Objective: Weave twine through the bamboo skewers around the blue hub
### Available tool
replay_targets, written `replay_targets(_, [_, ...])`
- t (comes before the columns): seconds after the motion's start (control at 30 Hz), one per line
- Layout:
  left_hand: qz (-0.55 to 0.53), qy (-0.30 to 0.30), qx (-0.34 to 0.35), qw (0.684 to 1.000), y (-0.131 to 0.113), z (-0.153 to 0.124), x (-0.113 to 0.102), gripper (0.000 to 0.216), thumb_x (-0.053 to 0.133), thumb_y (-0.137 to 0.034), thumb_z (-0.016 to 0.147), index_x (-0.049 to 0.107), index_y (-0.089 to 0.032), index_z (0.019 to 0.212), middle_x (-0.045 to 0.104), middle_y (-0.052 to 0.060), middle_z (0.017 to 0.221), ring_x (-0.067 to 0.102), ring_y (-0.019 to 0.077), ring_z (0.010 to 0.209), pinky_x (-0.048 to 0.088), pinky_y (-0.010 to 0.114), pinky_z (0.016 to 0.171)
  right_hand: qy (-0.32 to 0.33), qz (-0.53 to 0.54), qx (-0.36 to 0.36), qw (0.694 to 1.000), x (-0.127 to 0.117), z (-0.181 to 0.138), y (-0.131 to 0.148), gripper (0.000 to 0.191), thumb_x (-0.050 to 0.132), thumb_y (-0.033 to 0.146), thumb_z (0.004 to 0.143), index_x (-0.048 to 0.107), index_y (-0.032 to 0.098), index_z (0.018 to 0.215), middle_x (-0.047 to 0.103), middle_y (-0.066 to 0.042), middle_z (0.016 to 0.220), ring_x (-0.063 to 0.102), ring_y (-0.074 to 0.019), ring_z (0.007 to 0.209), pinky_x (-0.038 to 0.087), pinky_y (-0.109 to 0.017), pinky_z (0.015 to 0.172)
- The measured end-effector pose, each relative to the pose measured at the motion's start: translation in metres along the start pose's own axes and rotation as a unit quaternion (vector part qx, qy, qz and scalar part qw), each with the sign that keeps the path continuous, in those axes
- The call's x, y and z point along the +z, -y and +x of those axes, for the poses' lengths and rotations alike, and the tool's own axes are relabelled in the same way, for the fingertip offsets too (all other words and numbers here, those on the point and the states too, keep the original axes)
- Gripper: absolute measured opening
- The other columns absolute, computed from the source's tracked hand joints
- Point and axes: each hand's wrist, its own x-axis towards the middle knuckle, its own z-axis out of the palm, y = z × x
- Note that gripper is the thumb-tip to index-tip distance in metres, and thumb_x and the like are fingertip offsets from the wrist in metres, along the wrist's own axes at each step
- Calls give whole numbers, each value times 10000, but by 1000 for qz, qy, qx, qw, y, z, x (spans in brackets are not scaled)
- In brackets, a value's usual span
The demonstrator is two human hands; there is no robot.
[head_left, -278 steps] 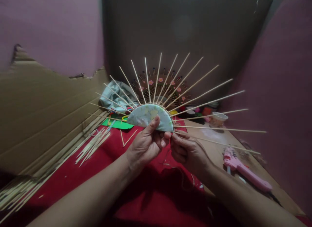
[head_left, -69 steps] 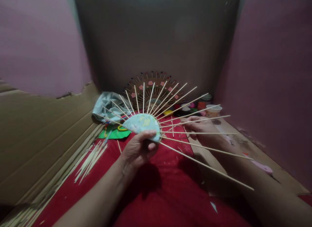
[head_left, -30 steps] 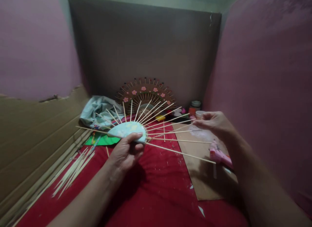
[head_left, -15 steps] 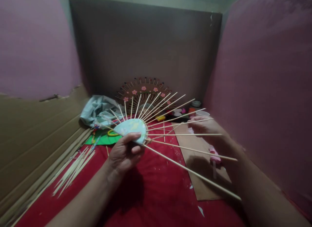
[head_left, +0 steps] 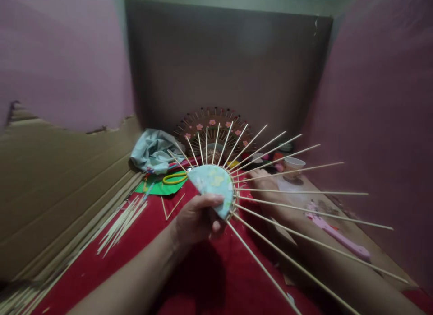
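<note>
My left hand (head_left: 199,215) grips a half-round fan (head_left: 211,179) covered in light blue patterned material, the thumb pressed on its face. Many thin wooden sticks (head_left: 301,192) radiate from its curved edge, upward and to the right. Behind these sticks, my right hand (head_left: 262,182) reaches low toward the far side of the red cloth and the cardboard. Sticks cross in front of that hand, and its fingers are too dim and covered to make out whether they hold anything.
Loose sticks (head_left: 122,222) lie at left on the red cloth (head_left: 94,274). A yellow loop handle (head_left: 174,178) rests on a green sheet (head_left: 158,188). A pink tool (head_left: 338,236) and a white cup (head_left: 294,166) are at right. Behind stands a flower-decorated stick fan (head_left: 212,122).
My right hand has moved from among the sticks at right to lower and farther left, behind them. The fan appears shifted right as the view turned left.
</note>
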Motion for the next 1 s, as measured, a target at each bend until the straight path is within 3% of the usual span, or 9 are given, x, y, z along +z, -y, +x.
replay_targets(0.07, [-4,-2,9,1000,-2,0,0,195,571,-235,689,636,-54,723,593,60,506,446,77,286,350,169,260,-19,84,14,996,-11,0,9,282,434,103,765,644,178,939,642,-105,1014,556,-232,947,433,-360,805])
replay_targets(0.1, [-6,-2,12,1000,-3,0,1,196,566,-239,694,633,-56,719,574,49,475,436,77,279,337,166,256,-27,190,33,981,-18,-1,14,285,447,122,768,643,180,965,641,-92,1030,564,-220,936,440,-349,793])
replay_targets(0.2, [-4,-3,8,1000,-5,0,0,205,560,-254,702,628,-62,688,522,26,393,424,84,266,318,162,252,106,502,103,852,-33,-8,29,290,549,222,746,646,211,1019,675,-37,877,572,-141,640,436,-276,567])
replay_targets(0.27, [2,-9,-2,1000,-5,1,0,219,561,-264,703,623,-61,648,505,25,359,427,89,259,324,163,255,195,605,136,760,-37,-11,35,338,642,251,691,647,209,1026,671,-19,780,496,-88,499,370,-231,458])
replay_targets(0.37, [2,-26,2,1000,-5,1,0,212,563,-252,700,635,-54,680,513,22,361,428,91,255,328,165,252,218,670,174,688,-35,-14,39,295,721,249,635,675,181,919,644,-3,688,485,-66,479,362,-201,437])
replay_targets(0.53, [7,-16,-14,1000,-4,1,-1,234,556,-253,711,637,-40,658,512,33,358,442,97,260,332,169,259,216,676,193,678,-29,-15,38,131,708,248,679,648,132,694,559,28,543,473,-48,447,351,-176,424])
replay_targets(0.7, [8,-11,-5,1000,-4,0,0,201,555,-223,702,625,-58,613,513,28,360,434,88,262,330,163,259,227,688,208,657,-30,-18,37,153,690,282,697,602,157,698,479,68,481,354,-24,371,242,-163,356])
replay_targets(0.83, [10,12,-41,999,-2,1,0,221,571,-246,680,640,-40,639,517,23,355,429,83,248,310,151,242,215,648,195,704,-28,-19,43,220,704,343,670,616,141,665,490,52,473,367,-37,375,256,-179,358])
replay_targets(1.0, [4,12,-57,998,3,3,-4,249,578,-266,649,635,-27,606,582,65,423,414,71,244,293,154,229,120,629,173,748,-28,-16,50,172,749,292,618,672,164,703,624,8,636,521,-80,545,415,-207,524])
